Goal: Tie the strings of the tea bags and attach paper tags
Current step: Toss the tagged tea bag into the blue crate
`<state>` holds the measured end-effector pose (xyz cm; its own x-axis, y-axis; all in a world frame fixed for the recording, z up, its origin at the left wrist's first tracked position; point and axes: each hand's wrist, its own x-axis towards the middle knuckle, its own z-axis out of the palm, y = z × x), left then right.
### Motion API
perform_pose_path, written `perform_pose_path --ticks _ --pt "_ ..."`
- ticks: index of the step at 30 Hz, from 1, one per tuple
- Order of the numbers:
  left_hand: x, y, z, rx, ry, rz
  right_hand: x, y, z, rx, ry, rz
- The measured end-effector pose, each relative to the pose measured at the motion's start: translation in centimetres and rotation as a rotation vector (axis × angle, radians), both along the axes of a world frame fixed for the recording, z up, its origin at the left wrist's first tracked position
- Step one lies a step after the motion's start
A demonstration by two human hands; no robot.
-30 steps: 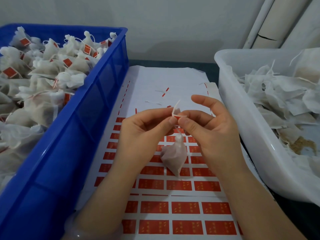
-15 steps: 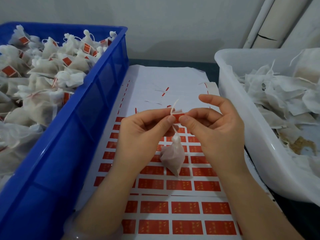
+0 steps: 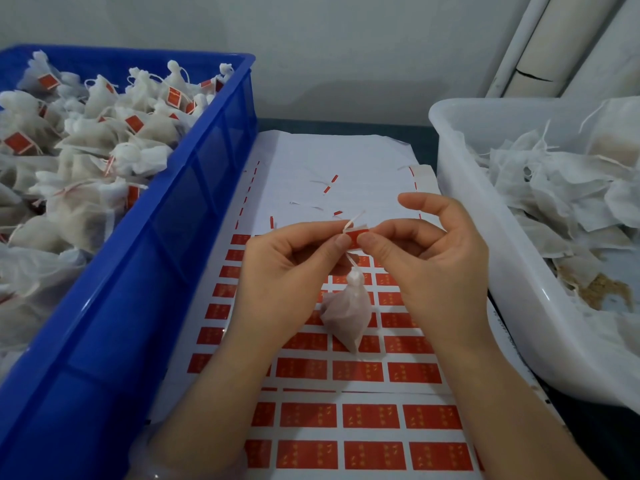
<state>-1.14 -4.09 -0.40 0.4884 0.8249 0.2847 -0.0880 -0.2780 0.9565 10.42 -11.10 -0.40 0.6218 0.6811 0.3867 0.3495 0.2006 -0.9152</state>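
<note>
Tag (image 3: 356, 234), one; tea bag (image 3: 348, 313), one

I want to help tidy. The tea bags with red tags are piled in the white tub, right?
No. The head view shows the tea bags with red tags piled in the blue crate, not the white tub.

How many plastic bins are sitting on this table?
2. A blue plastic crate on the left holds tagged white tea bags; a white plastic tub on the right holds untagged bags. Both run past the frame; more could lie outside it.
</note>
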Motion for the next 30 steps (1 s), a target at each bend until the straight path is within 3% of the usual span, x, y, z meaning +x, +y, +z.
perform_pose_path --ticks 8,15,30 --pt "0.10 0.05 -0.16 0.002 -0.008 -0.001 0.09 0.04 -0.13 0.001 0.007 -0.010" --pt "0.03 0.23 -0.12 0.015 -0.019 -0.017 -0.08 0.07 -0.19 -0.059 0.045 0.165" --pt "0.18 0.40 -0.73 0.028 0.024 -0.009 0.00 0.31 -0.82 -0.035 0.000 0.141"
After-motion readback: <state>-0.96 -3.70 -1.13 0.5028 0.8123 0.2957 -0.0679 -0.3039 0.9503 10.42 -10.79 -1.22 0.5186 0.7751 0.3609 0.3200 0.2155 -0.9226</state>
